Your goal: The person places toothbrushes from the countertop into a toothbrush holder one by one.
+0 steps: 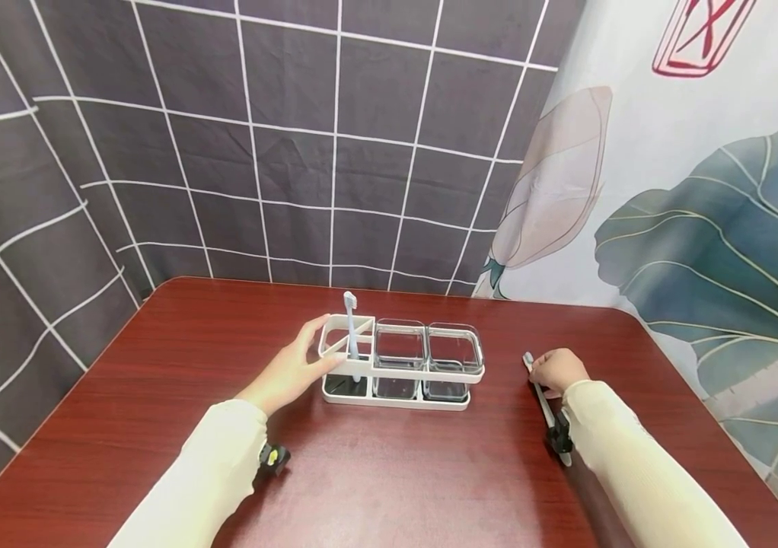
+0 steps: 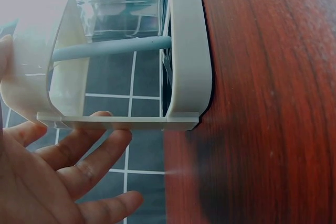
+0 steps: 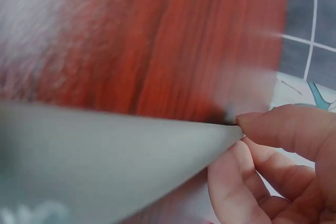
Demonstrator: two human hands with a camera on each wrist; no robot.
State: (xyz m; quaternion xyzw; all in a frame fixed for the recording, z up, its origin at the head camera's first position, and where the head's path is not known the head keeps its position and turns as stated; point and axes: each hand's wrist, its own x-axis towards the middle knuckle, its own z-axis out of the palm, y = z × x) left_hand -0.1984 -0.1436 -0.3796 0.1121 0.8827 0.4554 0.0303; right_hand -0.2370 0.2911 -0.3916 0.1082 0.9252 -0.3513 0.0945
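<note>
Left hand [image 1: 291, 373]: fingers relaxed, touching the white holder [image 1: 399, 364] end. Right hand [image 1: 556, 371]: fingers pinch a grey toothbrush [image 1: 540, 388] lying on the counter [image 1: 389, 472]. No legible writing.

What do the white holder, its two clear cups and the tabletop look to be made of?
The white holder, steadied by the left hand, looks like matte moulded plastic: rounded, uniform edges, no shine. The clear cups are see-through with bright rims, either glass or acrylic. The tabletop shows reddish wood grain under a smooth sheen, possibly veneer or laminate.
</note>
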